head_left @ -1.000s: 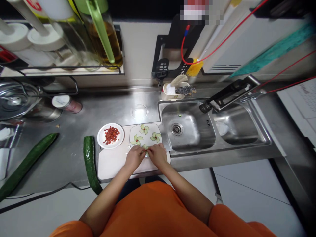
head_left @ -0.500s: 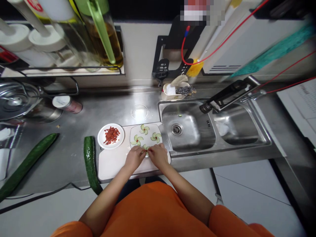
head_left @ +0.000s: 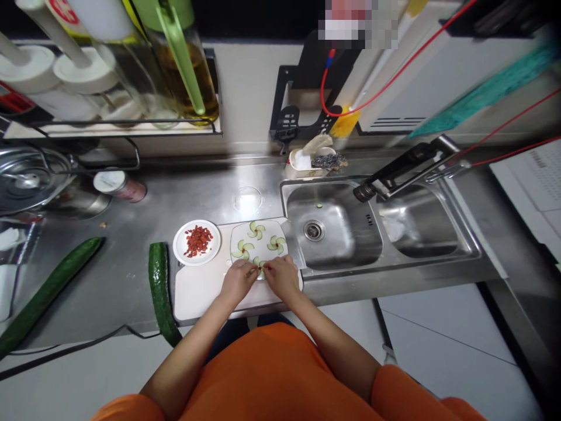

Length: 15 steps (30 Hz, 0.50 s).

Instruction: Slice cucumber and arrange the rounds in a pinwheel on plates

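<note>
On the counter (head_left: 118, 251), a pale cutting board (head_left: 197, 292) lies just in front of the person, and everything else can be placed from it. A square plate (head_left: 236, 233) sits on the right half of the board, bearing four pinwheel flowers (head_left: 260, 229) of thin green-edged slices, at least three with a red centre. The left hand (head_left: 236, 282) and right hand (head_left: 281, 278) meet over the board at the plate's near edge, their fingertips almost together above the nearest flower, which they partly cover; whether either pinches something small cannot be told. A round white plate (head_left: 179, 251) rests over the board's far left corner, with a heap of small red pieces (head_left: 198, 241) in it. Just left of the board a shorter cucumber (head_left: 160, 280) lies lengthwise, its near end reaching past the counter's front edge; well to the left of the board is a longer cucumber (head_left: 52, 292), slanting. To the right of the board is a double sink (head_left: 337, 257). Beyond the board, to the left, a canister (head_left: 120, 186) lies tilted, and beyond it to the right stands a caddy (head_left: 302, 169) with scrubbers.
</note>
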{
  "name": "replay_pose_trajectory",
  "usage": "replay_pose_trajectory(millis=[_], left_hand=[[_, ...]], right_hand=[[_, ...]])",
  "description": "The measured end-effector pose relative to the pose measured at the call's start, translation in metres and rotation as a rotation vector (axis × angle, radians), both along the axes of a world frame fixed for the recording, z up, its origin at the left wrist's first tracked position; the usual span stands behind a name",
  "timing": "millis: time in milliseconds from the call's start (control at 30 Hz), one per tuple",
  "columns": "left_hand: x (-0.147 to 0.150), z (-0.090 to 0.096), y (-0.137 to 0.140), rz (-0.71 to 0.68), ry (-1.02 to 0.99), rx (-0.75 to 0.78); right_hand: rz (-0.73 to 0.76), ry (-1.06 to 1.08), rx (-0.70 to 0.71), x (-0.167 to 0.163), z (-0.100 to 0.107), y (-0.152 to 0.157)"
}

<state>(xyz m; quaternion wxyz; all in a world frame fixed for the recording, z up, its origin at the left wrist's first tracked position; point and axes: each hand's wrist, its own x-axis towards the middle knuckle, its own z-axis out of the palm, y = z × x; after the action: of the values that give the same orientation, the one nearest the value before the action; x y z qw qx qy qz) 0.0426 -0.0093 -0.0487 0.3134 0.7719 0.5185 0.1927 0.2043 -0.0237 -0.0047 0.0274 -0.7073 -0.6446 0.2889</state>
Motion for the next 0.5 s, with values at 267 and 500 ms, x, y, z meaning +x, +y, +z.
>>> replay_pose_trajectory(millis=[267, 500], left_hand=[[-0.025, 0.012, -0.007, 0.163, -0.056, -0.031], [-0.056, 0.010, -0.019, 0.502, -0.097, -0.333]], right_hand=[[-0.083, 0.017, 0.074, 0.017, 0.005, -0.005], [-0.279, -0.032, 0.110, 0.041, -0.006, -0.012]])
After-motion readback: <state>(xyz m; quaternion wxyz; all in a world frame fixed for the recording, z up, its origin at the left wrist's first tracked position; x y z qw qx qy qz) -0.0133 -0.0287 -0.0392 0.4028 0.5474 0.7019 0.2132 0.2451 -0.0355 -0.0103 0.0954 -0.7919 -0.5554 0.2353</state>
